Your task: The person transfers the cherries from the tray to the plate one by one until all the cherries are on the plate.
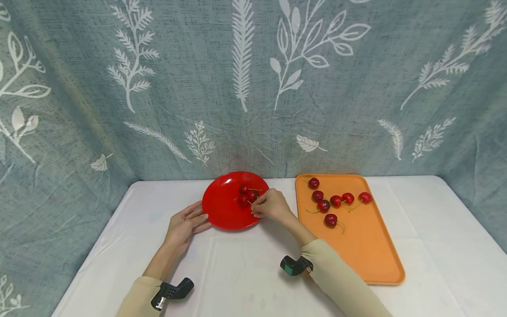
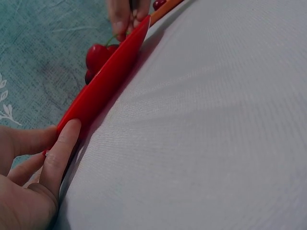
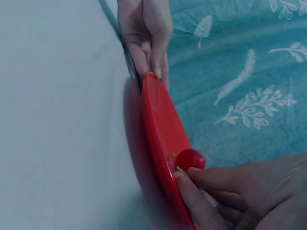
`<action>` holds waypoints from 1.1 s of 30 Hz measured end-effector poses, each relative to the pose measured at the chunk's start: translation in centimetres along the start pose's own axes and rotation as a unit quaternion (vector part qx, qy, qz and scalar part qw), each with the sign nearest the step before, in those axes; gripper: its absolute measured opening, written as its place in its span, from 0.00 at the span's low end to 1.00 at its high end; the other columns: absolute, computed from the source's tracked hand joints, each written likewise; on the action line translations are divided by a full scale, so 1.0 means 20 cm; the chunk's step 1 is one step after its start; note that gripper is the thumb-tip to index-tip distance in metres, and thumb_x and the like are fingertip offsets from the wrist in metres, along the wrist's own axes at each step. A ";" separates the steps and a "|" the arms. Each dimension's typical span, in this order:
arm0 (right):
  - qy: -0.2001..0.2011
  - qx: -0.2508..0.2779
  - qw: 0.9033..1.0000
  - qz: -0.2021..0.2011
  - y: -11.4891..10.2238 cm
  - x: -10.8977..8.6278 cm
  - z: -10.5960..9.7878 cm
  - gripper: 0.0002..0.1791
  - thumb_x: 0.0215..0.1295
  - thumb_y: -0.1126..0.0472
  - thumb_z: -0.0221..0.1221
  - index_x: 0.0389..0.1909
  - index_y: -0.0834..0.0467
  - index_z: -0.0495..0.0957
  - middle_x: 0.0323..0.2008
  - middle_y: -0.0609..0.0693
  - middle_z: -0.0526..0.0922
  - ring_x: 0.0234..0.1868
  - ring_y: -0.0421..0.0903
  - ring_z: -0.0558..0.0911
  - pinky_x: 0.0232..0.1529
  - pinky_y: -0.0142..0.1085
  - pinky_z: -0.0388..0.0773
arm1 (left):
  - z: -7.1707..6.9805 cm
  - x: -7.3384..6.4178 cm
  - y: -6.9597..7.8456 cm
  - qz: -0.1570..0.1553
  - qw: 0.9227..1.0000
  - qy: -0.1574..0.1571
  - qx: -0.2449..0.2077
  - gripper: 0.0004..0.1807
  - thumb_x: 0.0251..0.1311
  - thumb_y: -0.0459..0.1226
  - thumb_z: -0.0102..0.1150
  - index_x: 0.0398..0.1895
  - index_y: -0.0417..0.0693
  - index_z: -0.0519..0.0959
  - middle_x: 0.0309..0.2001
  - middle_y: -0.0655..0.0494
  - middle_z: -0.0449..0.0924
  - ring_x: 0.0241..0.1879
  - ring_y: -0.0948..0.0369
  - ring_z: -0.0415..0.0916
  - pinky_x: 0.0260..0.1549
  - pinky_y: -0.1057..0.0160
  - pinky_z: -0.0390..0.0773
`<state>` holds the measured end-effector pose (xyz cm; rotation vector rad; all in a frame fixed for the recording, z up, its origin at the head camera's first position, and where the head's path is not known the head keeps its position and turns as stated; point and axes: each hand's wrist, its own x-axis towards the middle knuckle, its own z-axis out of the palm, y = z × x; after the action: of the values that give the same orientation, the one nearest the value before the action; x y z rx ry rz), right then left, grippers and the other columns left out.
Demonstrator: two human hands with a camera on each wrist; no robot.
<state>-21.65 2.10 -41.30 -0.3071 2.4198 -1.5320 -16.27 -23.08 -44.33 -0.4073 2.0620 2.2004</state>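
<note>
A shiny red plate (image 1: 219,207) sits at the back of the table, with several dark red cherries (image 1: 244,189) grouped right of its middle. On its left rim, my left hand (image 1: 184,226) pinches the edge, thumb on top and fingers beneath, as the right wrist view shows. My right hand (image 1: 273,205) is over the plate's right side, thumb and forefinger pinching the green stem (image 3: 179,168) of a cherry (image 3: 191,159). That cherry is among the others on the plate; whether it touches the plate cannot be told. In the left wrist view, the plate's side (image 2: 103,88) hides part of the cherries.
Right of the plate lies an orange tray (image 1: 356,255) with a raised rim. Several more stemmed cherries (image 1: 330,220) are spread over its back half. A white cloth (image 1: 237,273) covers the table, and a blue-green leaf-patterned curtain (image 1: 222,88) hangs behind it.
</note>
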 end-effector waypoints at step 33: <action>0.040 -0.024 0.999 -0.007 0.00 0.02 0.05 0.05 0.60 0.70 0.65 0.31 0.71 0.86 0.24 0.58 0.86 0.22 0.46 0.86 0.26 0.29 0.83 | 0.00 -0.01 0.00 0.000 1.000 -0.001 -0.001 0.33 0.67 0.27 0.53 0.74 0.37 0.57 0.67 0.33 0.65 0.42 0.61 0.85 0.43 0.63 0.83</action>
<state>-21.70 1.14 -41.79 -0.2794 2.5237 -1.5211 -16.06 -22.98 -44.26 -0.4050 2.0591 2.2036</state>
